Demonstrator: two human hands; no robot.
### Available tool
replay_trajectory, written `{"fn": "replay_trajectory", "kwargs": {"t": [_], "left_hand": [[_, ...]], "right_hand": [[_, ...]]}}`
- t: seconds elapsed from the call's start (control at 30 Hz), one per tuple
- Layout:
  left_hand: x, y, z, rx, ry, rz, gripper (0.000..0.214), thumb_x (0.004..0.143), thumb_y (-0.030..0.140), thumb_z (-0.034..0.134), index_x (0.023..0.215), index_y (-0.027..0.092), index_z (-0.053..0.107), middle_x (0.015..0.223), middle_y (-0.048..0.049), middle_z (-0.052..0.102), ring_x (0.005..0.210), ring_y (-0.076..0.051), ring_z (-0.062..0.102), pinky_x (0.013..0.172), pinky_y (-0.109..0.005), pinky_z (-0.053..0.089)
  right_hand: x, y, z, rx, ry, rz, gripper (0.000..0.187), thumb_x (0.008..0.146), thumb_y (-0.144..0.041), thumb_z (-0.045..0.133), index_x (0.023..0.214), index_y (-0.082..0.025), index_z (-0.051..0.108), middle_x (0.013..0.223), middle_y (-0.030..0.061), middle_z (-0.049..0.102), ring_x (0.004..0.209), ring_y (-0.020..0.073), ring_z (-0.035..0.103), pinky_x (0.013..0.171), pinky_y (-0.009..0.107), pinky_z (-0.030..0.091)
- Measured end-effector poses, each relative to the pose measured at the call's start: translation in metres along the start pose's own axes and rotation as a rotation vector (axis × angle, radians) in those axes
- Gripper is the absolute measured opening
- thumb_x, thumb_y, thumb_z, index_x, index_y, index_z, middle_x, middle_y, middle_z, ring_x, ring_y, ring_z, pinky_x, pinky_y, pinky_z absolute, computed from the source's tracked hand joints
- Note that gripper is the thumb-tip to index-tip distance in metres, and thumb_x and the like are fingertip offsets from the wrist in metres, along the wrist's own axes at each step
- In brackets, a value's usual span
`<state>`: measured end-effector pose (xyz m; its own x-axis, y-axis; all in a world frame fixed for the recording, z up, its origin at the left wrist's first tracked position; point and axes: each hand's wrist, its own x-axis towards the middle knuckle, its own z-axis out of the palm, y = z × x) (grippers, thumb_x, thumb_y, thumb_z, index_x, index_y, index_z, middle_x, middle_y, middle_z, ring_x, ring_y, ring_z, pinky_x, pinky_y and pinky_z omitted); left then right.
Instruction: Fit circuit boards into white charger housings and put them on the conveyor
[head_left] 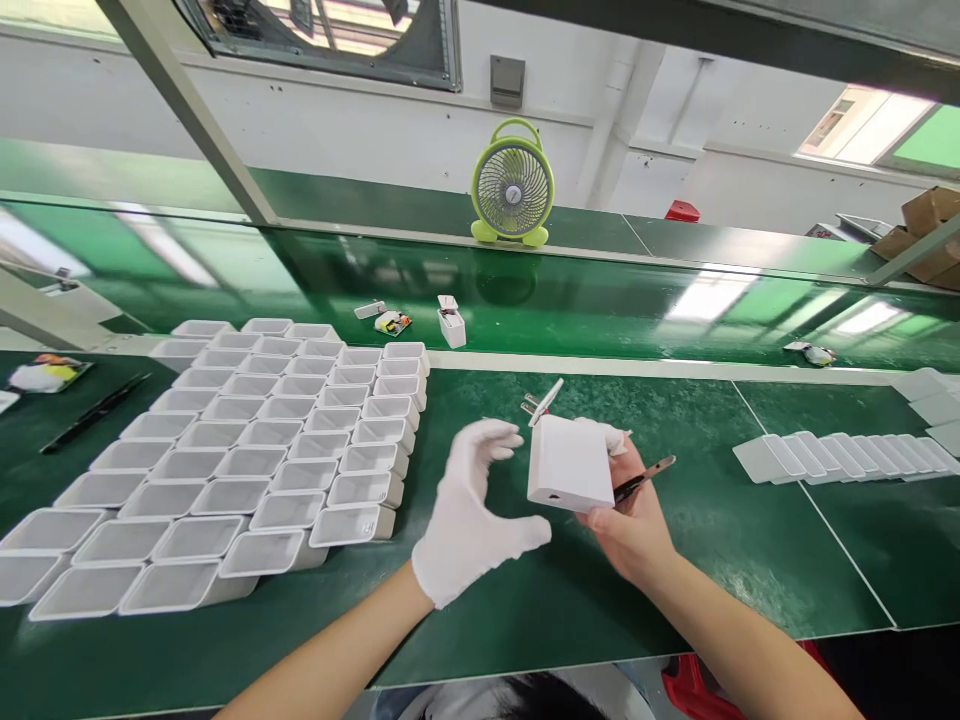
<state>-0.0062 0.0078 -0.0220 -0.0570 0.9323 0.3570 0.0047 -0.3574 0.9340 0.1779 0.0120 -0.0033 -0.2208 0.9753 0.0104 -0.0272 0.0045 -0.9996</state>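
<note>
My right hand (634,520) is closed around a white box-shaped plastic case (571,462), which has a small dark opening near its lower edge. The same hand also holds a pair of dark tweezers (645,478), pointing out to the right. Just above the case's upper left edge is a thin white plate with metal plug prongs (546,402); whether it is joined to the case I cannot tell. White-gloved, my left hand (480,510) is open with thumb and fingers apart, left of the case and not touching it.
Rows of open white plastic cases (247,462) cover the bench (465,640) at left. A line of white parts (847,456) lies at right. Behind are a small upright case (451,322), a bag of parts (392,322) and a green fan (513,190). Black tweezers (94,414) lie far left.
</note>
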Motion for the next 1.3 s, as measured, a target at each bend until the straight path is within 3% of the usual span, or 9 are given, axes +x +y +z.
{"fn": "replay_trajectory", "kwargs": {"t": [0.13, 0.33, 0.53, 0.63, 0.8, 0.9, 1.0, 1.2, 1.3], "left_hand": [[-0.001, 0.005, 0.010, -0.403, -0.342, -0.329, 0.077, 0.068, 0.042, 0.086, 0.135, 0.022, 0.053, 0.129, -0.0168, 0.070, 0.118, -0.035, 0.069, 0.097, -0.048, 0.058], [0.007, 0.021, 0.003, -0.334, -0.230, -0.423, 0.055, 0.064, 0.024, 0.082, 0.116, 0.021, 0.063, 0.112, -0.0105, 0.076, 0.107, -0.030, 0.072, 0.092, -0.043, 0.059], [0.017, 0.025, 0.002, -0.280, -0.121, -0.667, 0.042, 0.059, 0.035, 0.088, 0.091, 0.017, 0.067, 0.083, -0.0017, 0.069, 0.079, -0.018, 0.064, 0.072, -0.030, 0.053], [0.020, 0.015, 0.003, -0.325, -0.081, -0.730, 0.038, 0.062, 0.039, 0.088, 0.081, 0.016, 0.064, 0.074, 0.0014, 0.062, 0.070, -0.013, 0.056, 0.065, -0.026, 0.047], [0.020, 0.007, 0.005, -0.263, -0.123, -0.840, 0.039, 0.057, 0.028, 0.091, 0.078, 0.017, 0.060, 0.069, 0.0038, 0.059, 0.060, -0.010, 0.053, 0.057, -0.025, 0.042], [0.018, 0.008, 0.005, -0.251, -0.136, -0.847, 0.039, 0.059, 0.027, 0.091, 0.081, 0.017, 0.061, 0.073, 0.0029, 0.062, 0.063, -0.011, 0.058, 0.059, -0.026, 0.046], [0.016, 0.006, 0.007, -0.268, -0.126, -0.804, 0.035, 0.063, 0.029, 0.088, 0.079, 0.018, 0.059, 0.073, 0.0042, 0.061, 0.063, -0.011, 0.058, 0.061, -0.025, 0.049], [0.014, 0.002, 0.012, -0.201, -0.125, -0.742, 0.034, 0.065, 0.031, 0.086, 0.070, 0.019, 0.055, 0.066, 0.0067, 0.057, 0.059, -0.009, 0.053, 0.057, -0.023, 0.046], [0.013, 0.001, 0.014, -0.173, -0.132, -0.713, 0.029, 0.068, 0.027, 0.081, 0.065, 0.019, 0.053, 0.063, 0.0064, 0.056, 0.058, -0.009, 0.051, 0.056, -0.023, 0.045]], "right_hand": [[-0.010, 0.016, 0.020, 0.187, -0.015, 0.072, 0.084, 0.060, -0.075, 0.083, 0.126, -0.034, 0.052, 0.105, 0.0048, 0.067, 0.050, 0.0101, 0.039, 0.048, 0.027, 0.034], [0.000, 0.018, 0.014, -0.178, -0.153, 0.070, 0.060, 0.060, -0.063, 0.090, 0.099, -0.024, 0.067, 0.067, -0.0061, 0.049, 0.051, 0.0075, 0.022, 0.049, 0.026, 0.022], [0.015, -0.010, -0.009, -0.704, -0.259, -0.043, 0.036, 0.082, -0.055, 0.076, 0.075, -0.022, 0.066, 0.074, 0.0005, 0.055, 0.069, 0.0163, 0.046, 0.061, 0.030, 0.039], [0.020, -0.019, -0.027, -0.756, -0.119, -0.019, 0.041, 0.095, -0.059, 0.059, 0.074, -0.023, 0.061, 0.074, 0.0022, 0.059, 0.068, 0.0174, 0.049, 0.063, 0.032, 0.043], [0.024, -0.021, -0.042, -0.435, 0.194, -0.063, 0.060, 0.096, -0.074, 0.044, 0.089, -0.021, 0.071, 0.081, 0.0065, 0.068, 0.067, 0.0190, 0.060, 0.059, 0.033, 0.050], [0.020, -0.023, -0.036, -0.265, 0.222, -0.075, 0.065, 0.096, -0.075, 0.039, 0.086, -0.020, 0.071, 0.068, 0.0052, 0.065, 0.050, 0.0165, 0.056, 0.042, 0.031, 0.046], [0.013, -0.023, -0.024, -0.182, 0.165, -0.113, 0.044, 0.091, -0.065, 0.063, 0.090, -0.022, 0.072, 0.076, 0.0057, 0.074, 0.057, 0.0188, 0.068, 0.050, 0.033, 0.058], [-0.004, -0.006, -0.005, -0.423, 0.116, -0.387, 0.006, 0.093, -0.030, 0.071, 0.093, -0.025, 0.074, 0.083, 0.0055, 0.080, 0.075, 0.0235, 0.078, 0.070, 0.037, 0.066], [-0.005, 0.002, -0.002, -0.619, 0.078, -0.560, 0.011, 0.092, -0.018, 0.067, 0.097, -0.026, 0.072, 0.089, 0.0066, 0.081, 0.089, 0.0261, 0.079, 0.075, 0.038, 0.064]]}}
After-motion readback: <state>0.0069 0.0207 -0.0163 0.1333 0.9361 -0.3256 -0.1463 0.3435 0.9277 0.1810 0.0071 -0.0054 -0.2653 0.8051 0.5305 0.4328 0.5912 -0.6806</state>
